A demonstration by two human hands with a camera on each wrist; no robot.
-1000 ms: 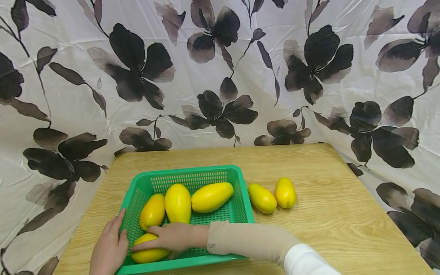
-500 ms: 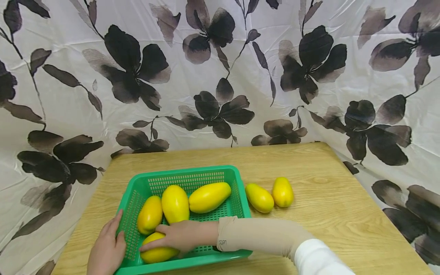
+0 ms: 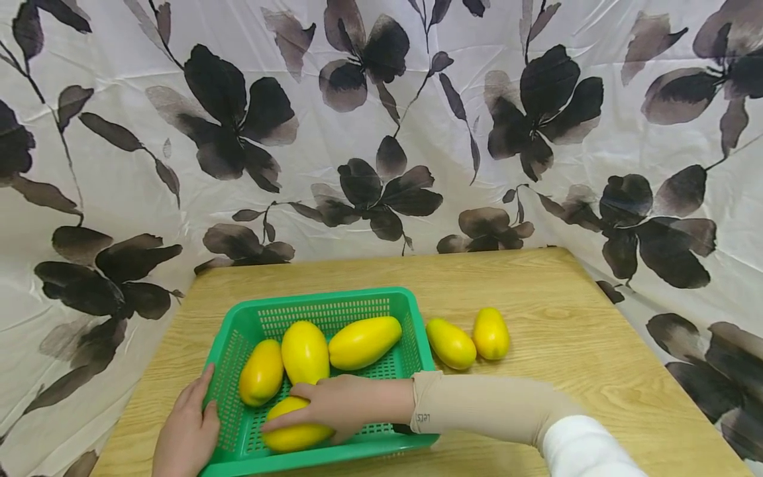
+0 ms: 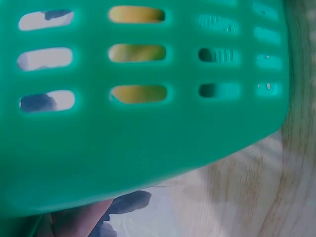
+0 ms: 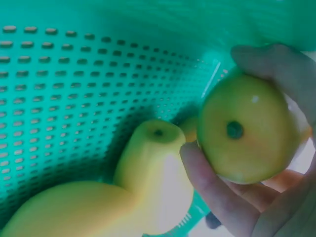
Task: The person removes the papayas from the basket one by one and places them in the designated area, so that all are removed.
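Observation:
My right hand (image 3: 346,405) reaches into the green basket (image 3: 322,301) and grips a yellow papaya (image 3: 298,437) at the near side. In the right wrist view, thumb and fingers curl round this papaya (image 5: 247,108), and its dark stem spot faces the camera. My left hand (image 3: 187,424) holds the basket's left rim, thumb on the inner side. The left wrist view is mostly filled by the basket's slotted wall (image 4: 148,133). Behind the right hand lie three other papayas: one at left (image 3: 261,373), one upright in the middle (image 3: 305,351), one slanting at right (image 3: 365,342).
Two more papayas lie on the wooden table (image 3: 536,411) just right of the basket, one greenish at its tip (image 3: 451,343) and one beside it (image 3: 491,333). A white cloth (image 3: 453,192) with dark flowers hangs behind and at both sides.
My right hand has moved rightward inside the basket with the gripped papaya, away from the left wall. The left hand stays at the rim. The other papayas keep their places.

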